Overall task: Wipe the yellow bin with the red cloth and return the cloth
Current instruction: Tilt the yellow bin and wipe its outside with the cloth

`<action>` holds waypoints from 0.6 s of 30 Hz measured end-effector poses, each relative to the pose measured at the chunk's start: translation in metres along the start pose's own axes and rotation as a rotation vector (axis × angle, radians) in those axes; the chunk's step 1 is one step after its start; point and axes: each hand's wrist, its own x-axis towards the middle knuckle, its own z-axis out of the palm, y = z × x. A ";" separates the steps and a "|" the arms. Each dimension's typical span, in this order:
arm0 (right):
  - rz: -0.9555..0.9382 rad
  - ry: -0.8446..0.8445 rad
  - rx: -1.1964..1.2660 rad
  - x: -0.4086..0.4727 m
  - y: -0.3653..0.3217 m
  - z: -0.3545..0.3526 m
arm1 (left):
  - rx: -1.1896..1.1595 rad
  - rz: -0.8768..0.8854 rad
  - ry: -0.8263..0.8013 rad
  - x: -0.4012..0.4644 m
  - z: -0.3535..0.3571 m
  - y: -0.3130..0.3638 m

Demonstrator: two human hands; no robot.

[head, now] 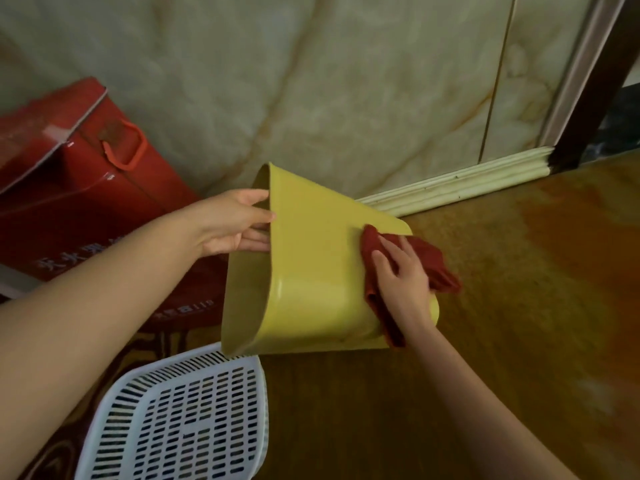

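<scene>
— What do we count here?

— One yellow bin (pixel 311 258), tipped on its side with the open mouth turned left. One red cloth (pixel 433 265), one white slotted basket (pixel 180 417) just below the bin's mouth, and one red carton (pixel 69 188) with a loop handle to the left of the bin and behind it.

— And the setting?

— We see the bin over a brown, patchy wooden floor (pixel 519 306). Behind the bin runs a pale marbled wall (pixel 311 81) with a cream skirting moulding (pixel 467 181) at its foot; a dark post stands far to the bin's right.

— How are our hands placed?

— Our left hand (pixel 235 223) is closed on the bin's rim, thumb on the outer side, fingers hidden inside the mouth. Our right hand (pixel 401 275) lies fairly flat, fingers spread, pressing the cloth against the bin's outer wall near its base. The cloth bunches under the palm and spills past the bin's bottom edge.
</scene>
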 end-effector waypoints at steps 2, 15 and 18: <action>-0.239 -0.057 0.065 -0.004 -0.041 0.011 | -0.022 0.066 -0.034 0.000 0.011 0.005; 0.131 0.025 0.113 0.036 0.025 -0.025 | 0.680 0.425 0.228 -0.046 0.051 -0.011; -0.150 0.029 0.215 0.015 -0.014 -0.018 | 0.712 0.445 0.263 -0.028 0.054 0.020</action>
